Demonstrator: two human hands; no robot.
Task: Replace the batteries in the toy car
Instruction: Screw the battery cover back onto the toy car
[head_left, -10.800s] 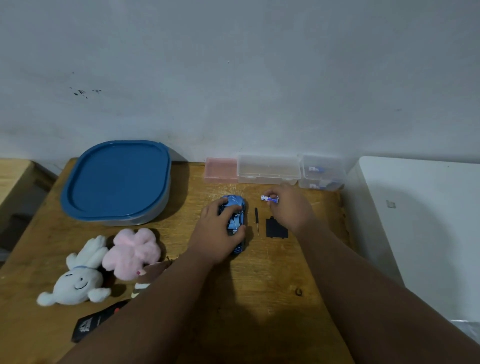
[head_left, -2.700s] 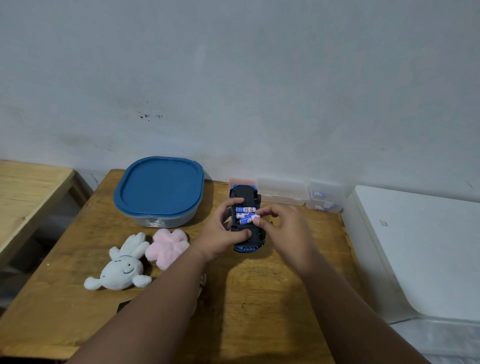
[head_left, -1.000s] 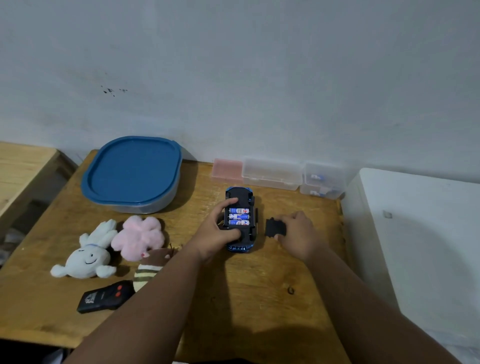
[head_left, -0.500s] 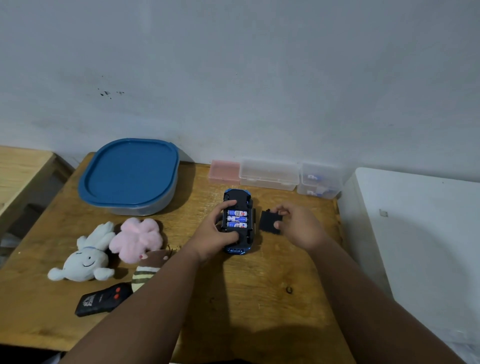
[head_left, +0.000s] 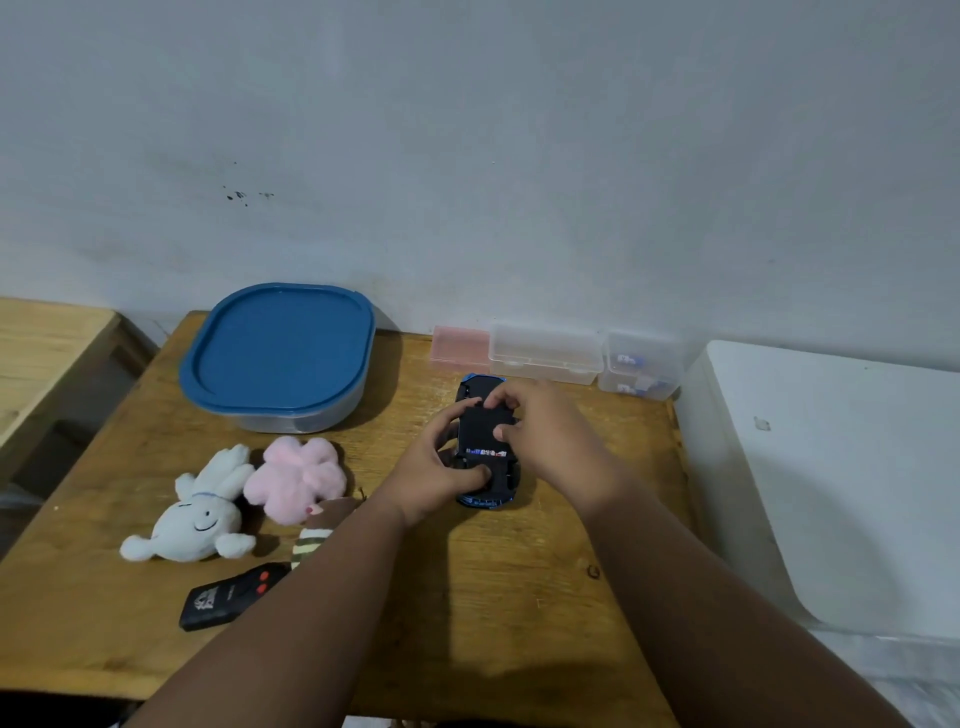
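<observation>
While car lies belly-up, axis toward wall, left fingers clamp it, right fingers pinch cover.

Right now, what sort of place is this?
Likely a home play or hobby corner: a small wooden table against a plain wall, holding plush toys, a toy car and clear plastic storage boxes.

The wooden desk carries the following items.

- Far left: a container with a blue lid.
- Far edge: a pink box, a clear box and stacked small boxes.
- Centre: a toy car, underside up.
- Left: a white plush, a pink plush and a striped plush.
- Near left: a black remote.
- Near right: a small dark ring.
</observation>
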